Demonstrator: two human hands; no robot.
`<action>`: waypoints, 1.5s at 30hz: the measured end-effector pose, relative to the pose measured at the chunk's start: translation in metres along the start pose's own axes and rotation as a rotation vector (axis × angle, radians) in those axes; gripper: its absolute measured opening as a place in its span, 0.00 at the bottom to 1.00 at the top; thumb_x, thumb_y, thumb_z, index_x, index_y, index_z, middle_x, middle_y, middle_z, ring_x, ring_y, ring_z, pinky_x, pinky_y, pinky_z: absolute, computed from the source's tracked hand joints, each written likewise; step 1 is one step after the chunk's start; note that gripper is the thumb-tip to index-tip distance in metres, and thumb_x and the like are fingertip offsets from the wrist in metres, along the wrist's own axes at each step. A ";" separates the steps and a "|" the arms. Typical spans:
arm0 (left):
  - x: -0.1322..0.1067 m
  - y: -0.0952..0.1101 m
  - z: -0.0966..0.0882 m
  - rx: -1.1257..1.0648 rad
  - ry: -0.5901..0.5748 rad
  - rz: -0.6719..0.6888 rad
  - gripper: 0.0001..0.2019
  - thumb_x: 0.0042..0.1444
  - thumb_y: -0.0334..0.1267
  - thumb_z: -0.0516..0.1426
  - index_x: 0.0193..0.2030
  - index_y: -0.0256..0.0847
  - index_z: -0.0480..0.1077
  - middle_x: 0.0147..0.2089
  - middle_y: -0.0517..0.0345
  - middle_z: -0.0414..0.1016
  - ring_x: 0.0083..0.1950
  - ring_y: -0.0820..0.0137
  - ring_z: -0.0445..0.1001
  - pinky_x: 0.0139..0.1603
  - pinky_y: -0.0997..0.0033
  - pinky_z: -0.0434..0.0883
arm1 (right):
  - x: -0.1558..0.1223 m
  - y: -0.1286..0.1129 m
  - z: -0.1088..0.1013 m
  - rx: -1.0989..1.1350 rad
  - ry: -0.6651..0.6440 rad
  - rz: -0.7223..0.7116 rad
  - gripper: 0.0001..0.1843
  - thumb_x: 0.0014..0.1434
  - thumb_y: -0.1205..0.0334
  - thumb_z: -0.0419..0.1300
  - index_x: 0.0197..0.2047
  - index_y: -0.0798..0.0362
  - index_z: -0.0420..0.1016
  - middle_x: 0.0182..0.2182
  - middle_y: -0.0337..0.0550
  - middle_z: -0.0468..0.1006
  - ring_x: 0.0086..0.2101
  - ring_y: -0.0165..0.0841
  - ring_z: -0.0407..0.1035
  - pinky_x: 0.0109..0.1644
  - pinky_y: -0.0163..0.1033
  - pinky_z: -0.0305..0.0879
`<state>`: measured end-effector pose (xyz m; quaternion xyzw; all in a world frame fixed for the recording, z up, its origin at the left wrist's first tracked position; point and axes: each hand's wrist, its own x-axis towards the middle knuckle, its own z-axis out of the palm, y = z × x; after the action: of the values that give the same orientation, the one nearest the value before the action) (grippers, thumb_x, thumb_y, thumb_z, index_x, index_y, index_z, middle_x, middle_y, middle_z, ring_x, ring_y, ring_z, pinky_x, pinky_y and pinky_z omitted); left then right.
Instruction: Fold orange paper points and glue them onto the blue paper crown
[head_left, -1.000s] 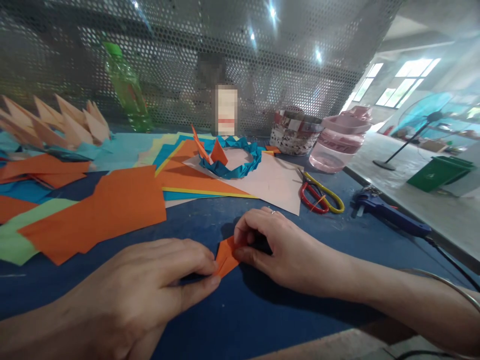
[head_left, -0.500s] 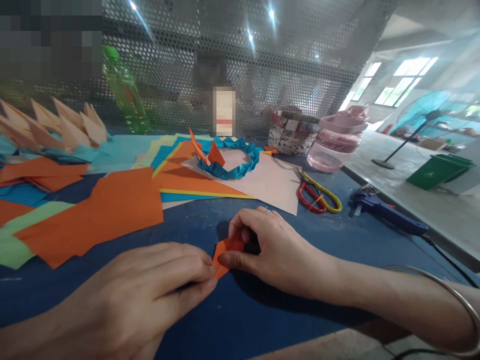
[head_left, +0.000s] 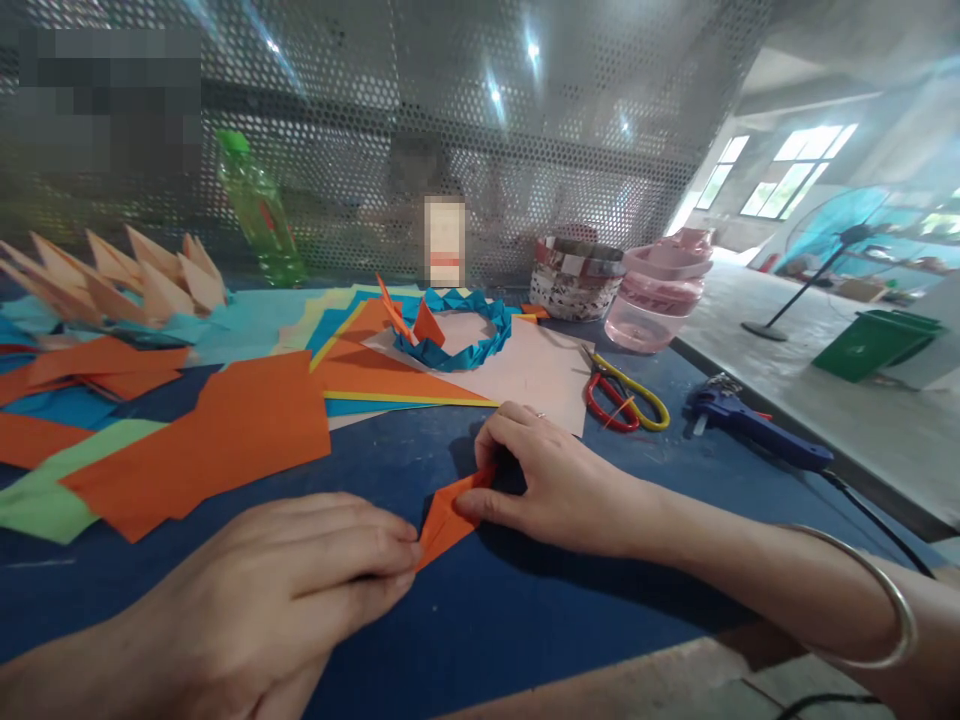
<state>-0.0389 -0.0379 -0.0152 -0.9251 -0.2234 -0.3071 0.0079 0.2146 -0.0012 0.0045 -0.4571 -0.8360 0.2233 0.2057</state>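
A small folded piece of orange paper (head_left: 448, 518) lies on the dark blue tabletop (head_left: 525, 620), held between both hands. My left hand (head_left: 262, 580) grips its lower left end with the fingertips. My right hand (head_left: 547, 490) pinches its upper right end between thumb and fingers, and those fingers hide part of the fold. Beyond the hands, a ring of folded blue paper units (head_left: 455, 335) with orange paper points (head_left: 397, 320) rests on a pale pink sheet (head_left: 525, 375).
Loose orange sheets (head_left: 217, 440) and green paper (head_left: 60, 500) lie to the left, with a row of folded peach paper points (head_left: 127, 280) behind. Red-and-yellow scissors (head_left: 622, 400) and a blue glue gun (head_left: 750, 430) sit to the right. A perforated metal screen (head_left: 480, 130) stands behind.
The orange piece now shows more of its length, spreading further between my hands. My right hand has shifted up and right, and the whole view has tilted slightly.
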 end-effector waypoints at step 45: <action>0.088 -0.013 0.003 -1.023 0.198 -1.041 0.14 0.44 0.48 0.68 0.28 0.38 0.80 0.26 0.55 0.78 0.29 0.72 0.72 0.32 0.75 0.68 | 0.012 0.004 0.012 0.541 0.098 -0.085 0.17 0.61 0.52 0.55 0.26 0.55 0.66 0.22 0.33 0.60 0.26 0.25 0.51 0.29 0.34 0.48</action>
<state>0.0198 0.0103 0.0309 -0.5552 -0.4605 -0.4191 -0.5513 0.2049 0.0089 -0.0064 -0.3604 -0.7535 0.4070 0.3696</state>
